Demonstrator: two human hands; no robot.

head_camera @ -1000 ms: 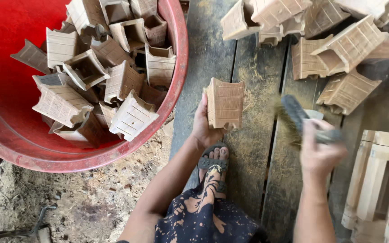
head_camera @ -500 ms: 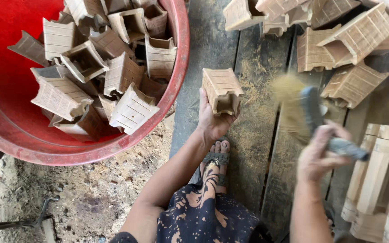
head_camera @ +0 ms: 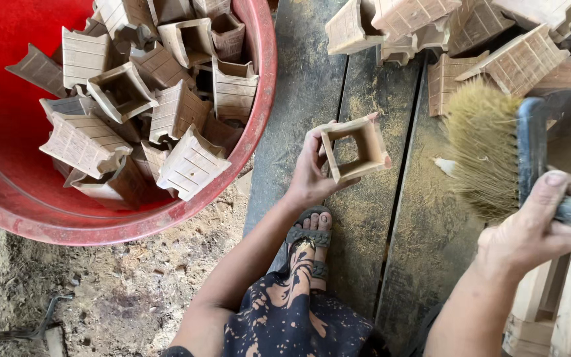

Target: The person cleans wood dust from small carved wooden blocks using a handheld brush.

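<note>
Small wooden box point(head_camera: 355, 149) — gripped by left hand point(head_camera: 313, 173) fingers — beside brush point(head_camera: 497, 149).

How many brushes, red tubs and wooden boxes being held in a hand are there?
Brush, in the right hand: 1
Red tub: 1
Small wooden box, in the left hand: 1
Total: 3

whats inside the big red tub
The red tub holds a heap of small square wooden boxes, grooved on the sides, some with open mouths up. Bare red wall shows at left. The heap hides the tub's floor and any pieces lying lower.
</note>
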